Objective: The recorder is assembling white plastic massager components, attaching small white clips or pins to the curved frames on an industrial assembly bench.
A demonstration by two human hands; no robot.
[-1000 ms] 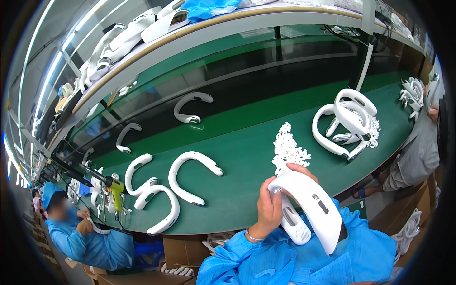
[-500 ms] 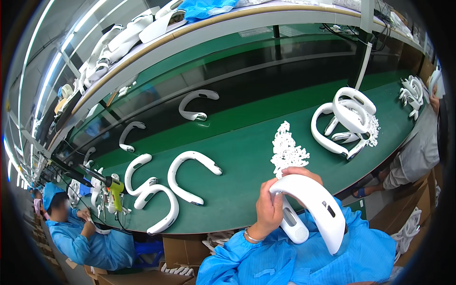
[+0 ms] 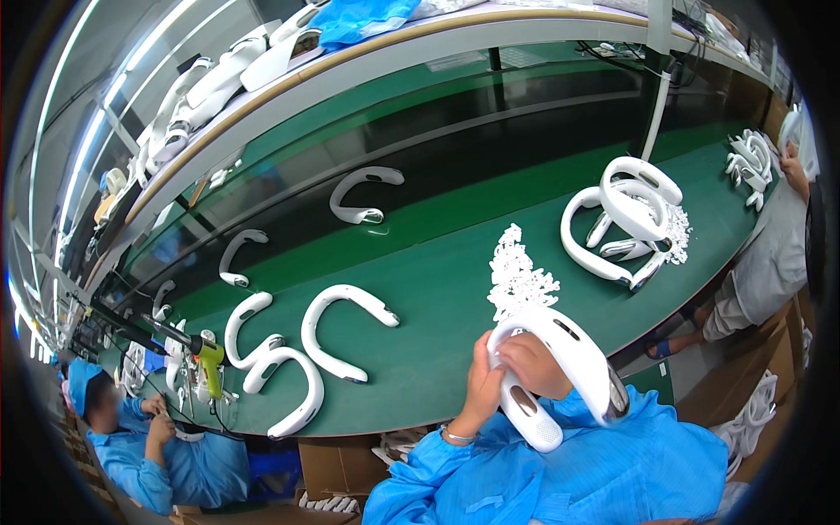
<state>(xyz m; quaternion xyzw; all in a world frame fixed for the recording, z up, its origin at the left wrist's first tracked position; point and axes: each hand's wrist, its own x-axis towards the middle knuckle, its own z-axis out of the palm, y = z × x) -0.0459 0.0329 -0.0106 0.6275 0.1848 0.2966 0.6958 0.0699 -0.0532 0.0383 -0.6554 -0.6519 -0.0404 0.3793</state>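
A U-shaped white neckband device (image 3: 557,328) is held up in front of my chest, above the near edge of the bench. My left hand (image 3: 481,385) is closed around its curved left side, with the thumb on the inner face. Inside the curve, my right hand (image 3: 534,366) has its fingers bent in against the band, close to my left thumb. The band hides part of this hand, and whatever lies in its fingers cannot be made out. Just beyond the device is a pile of small white plastic parts (image 3: 518,276).
Several similar neckbands (image 3: 337,328) lie on the green bench (image 3: 437,367) to the left. More are stacked at the right (image 3: 643,206) beside another small-parts pile. A green-yellow tool (image 3: 208,363) stands near a seated co-worker (image 3: 131,446). Another person (image 3: 770,254) stands at far right.
The device has tilted, and its free end has moved up and left. My right hand has shifted from the band's far side into its curve.
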